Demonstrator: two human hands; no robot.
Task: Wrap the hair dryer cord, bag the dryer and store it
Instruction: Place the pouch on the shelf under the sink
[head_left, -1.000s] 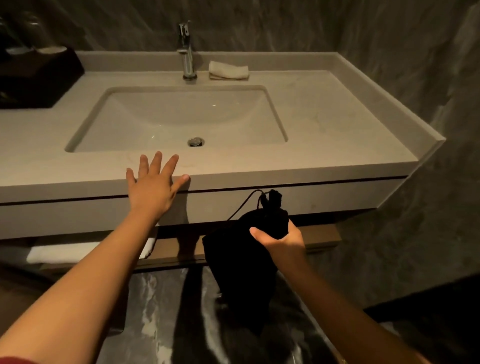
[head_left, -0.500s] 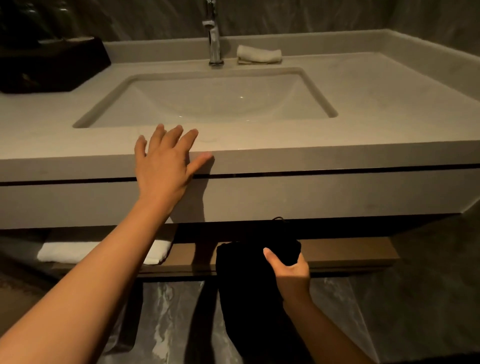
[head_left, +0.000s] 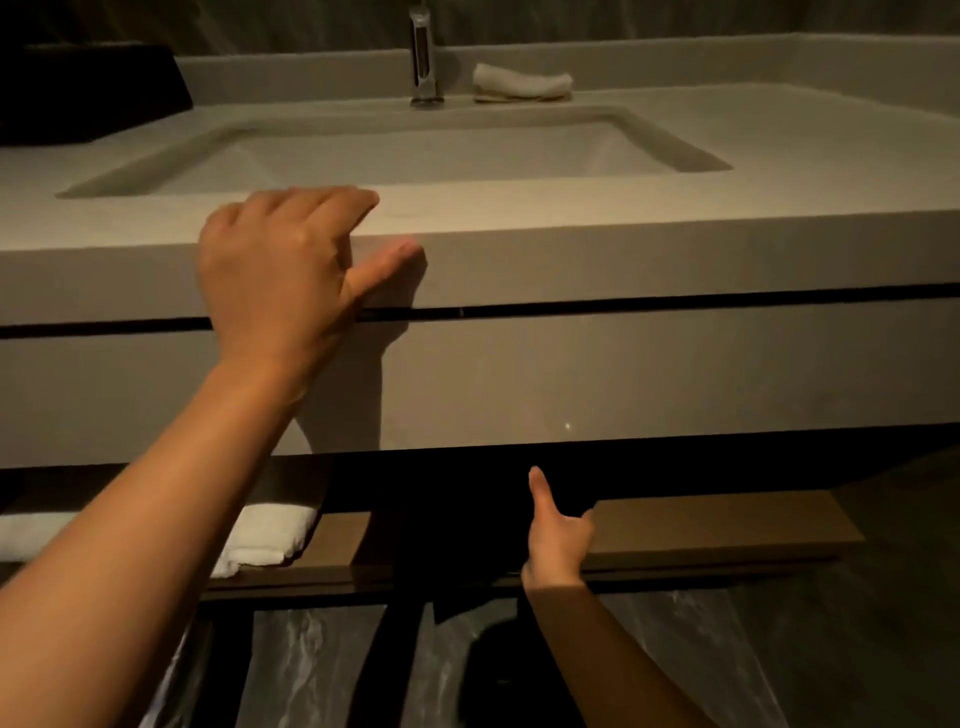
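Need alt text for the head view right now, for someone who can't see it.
The right hand holds a black bag at the wooden shelf under the vanity counter. The left hand rests on the counter's front edge; a folded white towel lies on the shelf.

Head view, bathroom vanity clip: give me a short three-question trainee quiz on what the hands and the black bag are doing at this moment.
1. True or false: the left hand rests on the front edge of the pale stone vanity countertop.
2. Multiple choice: the right hand holds the black fabric bag at
A) the sink basin
B) the brown wooden shelf under the vanity
C) the tap
3. Short answer: what lies on that shelf to the left of the bag?

Key:
1. True: fingers on top, thumb on the front face.
2. B.
3. A folded white towel.
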